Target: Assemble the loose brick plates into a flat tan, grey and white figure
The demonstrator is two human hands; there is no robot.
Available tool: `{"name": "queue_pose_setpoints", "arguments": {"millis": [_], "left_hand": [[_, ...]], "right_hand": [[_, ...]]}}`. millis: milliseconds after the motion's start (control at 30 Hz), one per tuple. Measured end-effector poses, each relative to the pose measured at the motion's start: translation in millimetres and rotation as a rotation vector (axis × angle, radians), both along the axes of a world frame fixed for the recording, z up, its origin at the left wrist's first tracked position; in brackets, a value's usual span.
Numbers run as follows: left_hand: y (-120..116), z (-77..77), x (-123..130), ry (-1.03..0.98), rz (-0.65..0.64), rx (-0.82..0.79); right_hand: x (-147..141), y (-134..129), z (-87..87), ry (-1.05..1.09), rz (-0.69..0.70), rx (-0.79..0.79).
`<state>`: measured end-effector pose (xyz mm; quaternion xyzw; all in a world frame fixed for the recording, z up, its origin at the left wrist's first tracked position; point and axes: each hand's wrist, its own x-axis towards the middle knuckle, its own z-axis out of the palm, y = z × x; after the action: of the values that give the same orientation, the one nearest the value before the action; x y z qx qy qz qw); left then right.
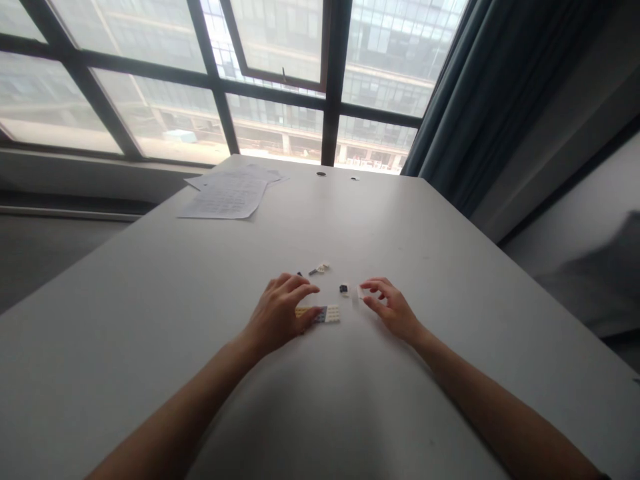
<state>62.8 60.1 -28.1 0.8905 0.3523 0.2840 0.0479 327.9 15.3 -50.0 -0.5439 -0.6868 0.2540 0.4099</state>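
My left hand (287,308) is over a studded toy-brick strip (333,313) of yellow, grey and white sections. Its thumb lies on or just above the grey part, and the fingers are spread with nothing visible between them. Part of the strip is hidden behind this hand. My right hand (393,310) pinches a small whitish piece (359,293) between thumb and fingertips; the piece is blurred. Between the hands sits a small black brick (343,289) with something pale beside it. Farther back lie small white and grey pieces (320,269). A dark bit (299,274) peeks out behind my left fingers.
Printed paper sheets (225,193) lie at the far left of the white table (400,220). Two small round fittings (321,174) are near its back edge. Beyond stands a large window (280,113), with a dark curtain (480,100) on the right.
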Motion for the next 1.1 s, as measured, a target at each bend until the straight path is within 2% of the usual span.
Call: {"name": "queue_pose_setpoints", "arguments": {"millis": [133, 267, 433, 667, 900, 1100], "left_hand": [[6.4, 6.8, 41.1, 0.142, -0.048, -0.046], [20.1, 3.7, 72.0, 0.271, -0.064, -0.064], [31.4, -2.7, 81.6, 0.311, -0.02, -0.074], [40.7, -4.0, 88.1, 0.241, -0.013, -0.165], [44.5, -7.3, 90.5, -0.052, -0.042, -0.318], [46.8, -7.8, 86.7, -0.707, -0.011, -0.632]], "right_hand": [[6.7, 6.2, -10.3, 0.114, -0.14, 0.018], [7.8, 9.6, -15.3, 0.167, -0.174, 0.047], [4.8, 8.4, -15.9, 0.162, -0.149, 0.054], [4.5, 9.2, -14.7, 0.194, -0.161, 0.05], [7.2, 13.0, -16.6, 0.308, -0.158, 0.017], [-2.9, 11.1, -9.0, 0.763, -0.122, -0.188]]}}
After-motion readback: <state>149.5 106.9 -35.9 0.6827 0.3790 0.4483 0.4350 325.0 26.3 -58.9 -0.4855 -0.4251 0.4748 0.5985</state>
